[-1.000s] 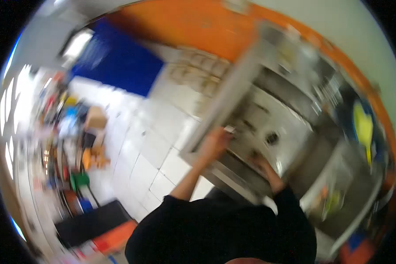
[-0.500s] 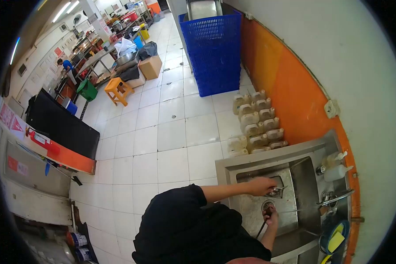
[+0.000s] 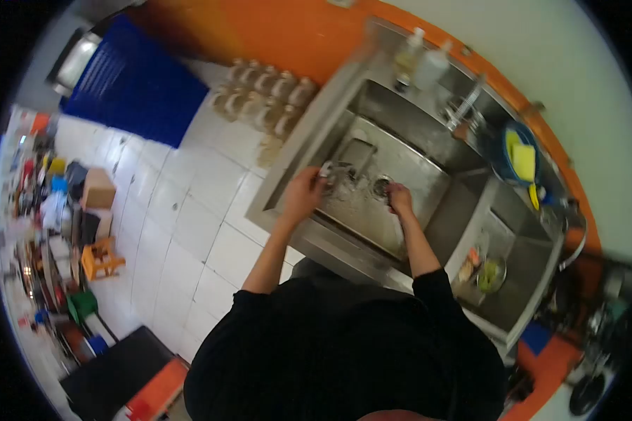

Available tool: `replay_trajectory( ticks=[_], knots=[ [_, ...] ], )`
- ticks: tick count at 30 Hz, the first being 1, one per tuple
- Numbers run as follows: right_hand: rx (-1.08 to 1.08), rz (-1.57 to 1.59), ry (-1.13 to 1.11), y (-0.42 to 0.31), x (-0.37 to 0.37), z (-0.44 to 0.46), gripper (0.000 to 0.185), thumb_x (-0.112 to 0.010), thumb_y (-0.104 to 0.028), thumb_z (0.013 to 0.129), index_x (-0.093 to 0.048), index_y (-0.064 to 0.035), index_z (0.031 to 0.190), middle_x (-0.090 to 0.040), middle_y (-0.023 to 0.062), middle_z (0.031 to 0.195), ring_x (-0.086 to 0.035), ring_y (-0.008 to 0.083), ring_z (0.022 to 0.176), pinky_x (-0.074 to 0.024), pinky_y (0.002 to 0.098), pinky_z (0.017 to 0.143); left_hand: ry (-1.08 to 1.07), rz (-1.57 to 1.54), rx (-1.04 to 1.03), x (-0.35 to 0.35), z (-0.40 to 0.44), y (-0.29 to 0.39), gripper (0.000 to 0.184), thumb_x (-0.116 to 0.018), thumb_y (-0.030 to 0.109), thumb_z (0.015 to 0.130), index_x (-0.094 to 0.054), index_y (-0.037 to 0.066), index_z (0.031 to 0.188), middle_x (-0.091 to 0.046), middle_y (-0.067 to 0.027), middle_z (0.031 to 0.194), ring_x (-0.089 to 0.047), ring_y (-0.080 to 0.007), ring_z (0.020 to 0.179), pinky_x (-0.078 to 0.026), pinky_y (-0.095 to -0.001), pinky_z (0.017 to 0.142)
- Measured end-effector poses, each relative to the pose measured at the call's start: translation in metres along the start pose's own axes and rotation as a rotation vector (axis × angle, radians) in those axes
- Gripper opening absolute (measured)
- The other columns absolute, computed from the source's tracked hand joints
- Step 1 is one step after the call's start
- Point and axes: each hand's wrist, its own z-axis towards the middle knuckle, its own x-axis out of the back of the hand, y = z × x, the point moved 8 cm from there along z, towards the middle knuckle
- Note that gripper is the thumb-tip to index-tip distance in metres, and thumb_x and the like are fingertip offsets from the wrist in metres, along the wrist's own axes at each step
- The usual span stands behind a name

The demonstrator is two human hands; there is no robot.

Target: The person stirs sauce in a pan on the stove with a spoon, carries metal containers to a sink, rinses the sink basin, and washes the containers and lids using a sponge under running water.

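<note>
My left hand (image 3: 305, 194) is closed around a shiny metal piece (image 3: 326, 170) over the near left side of the large sink basin (image 3: 423, 205). Its exact kind is too blurred to tell. Beyond it, a small rectangular metal container (image 3: 358, 151) rests on the basin floor. My right hand (image 3: 399, 198) is also closed, beside a round dark metal part (image 3: 382, 186) low in the basin. Whether that part is the drain or a tool's head I cannot tell. What the right fingers hold is mostly hidden. Splashing water shows between the hands.
Pump bottles (image 3: 432, 64) and a tap (image 3: 465, 105) line the sink's back ledge. A blue bowl (image 3: 497, 163) holds a yellow sponge (image 3: 524, 161). Food scraps (image 3: 490, 275) lie in the smaller basin. Several jugs (image 3: 267, 112) and blue crates (image 3: 130, 91) stand on the floor left.
My view has turned and tipped down toward the sink, bringing the smaller basin into sight. Both hands stay low in the large basin, now farther apart, and water splashes between them.
</note>
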Motion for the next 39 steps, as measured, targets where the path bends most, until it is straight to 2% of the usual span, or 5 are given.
replay_trajectory(
  ticks=[9,12,16,21,39],
  knots=[
    [-0.146,0.529,-0.12,0.023,-0.022,0.028,0.024,-0.046,-0.03,0.088,-0.059,-0.0093,0.089,-0.058,0.0095,0.079,-0.059,0.0238,0.062,-0.0472,0.0339,0.048,0.046,-0.194,-0.002,0.02,-0.004,-0.017,0.016,-0.057,0.009,0.081,-0.057,-0.002,0.092,-0.06,-0.0116,0.076,-0.054,-0.0185,0.066,-0.042,-0.0294,0.061],
    [0.591,-0.583,0.513,-0.014,-0.019,0.024,0.021,-0.054,-0.013,0.081,-0.059,-0.0119,0.102,-0.057,0.0097,0.087,-0.057,0.0211,0.069,-0.0503,0.0319,0.056,0.039,-0.163,0.001,0.025,0.001,-0.015,0.016,-0.057,0.009,0.082,-0.057,-0.002,0.092,-0.061,-0.0112,0.077,-0.054,-0.0174,0.067,-0.043,-0.0289,0.062],
    [0.189,-1.11,-0.116,-0.012,-0.098,0.052,0.035,-0.053,-0.008,0.079,-0.056,-0.0134,0.113,-0.059,0.0085,0.091,-0.058,0.0174,0.07,-0.0502,0.0325,0.061,0.009,-0.131,0.004,0.025,0.004,-0.009,0.015,-0.057,0.01,0.083,-0.056,-0.002,0.093,-0.06,-0.0113,0.077,-0.055,-0.0169,0.067,-0.043,-0.0276,0.058],
    [-0.287,0.06,-0.524,0.032,-0.163,0.109,0.04,-0.058,-0.016,0.081,-0.053,-0.0135,0.121,-0.064,0.0116,0.092,-0.06,0.0196,0.067,-0.0454,0.0338,0.056,-0.063,-0.055,0.041,0.025,-0.004,-0.008,0.015,-0.056,0.009,0.083,-0.056,-0.001,0.093,-0.06,-0.0105,0.078,-0.055,-0.0165,0.068,-0.043,-0.0264,0.056],
    [0.699,-0.928,-0.004,-0.033,0.031,-0.082,0.02,-0.059,-0.007,0.069,-0.068,-0.0156,0.085,-0.054,0.0102,0.097,-0.059,0.0308,0.075,-0.0494,0.0379,0.068,-0.137,-0.215,-0.092,0.006,0.001,-0.001,0.013,-0.055,0.01,0.084,-0.055,-0.001,0.092,-0.057,-0.0078,0.073,-0.053,-0.0145,0.065,-0.042,-0.0259,0.057]
  ],
)
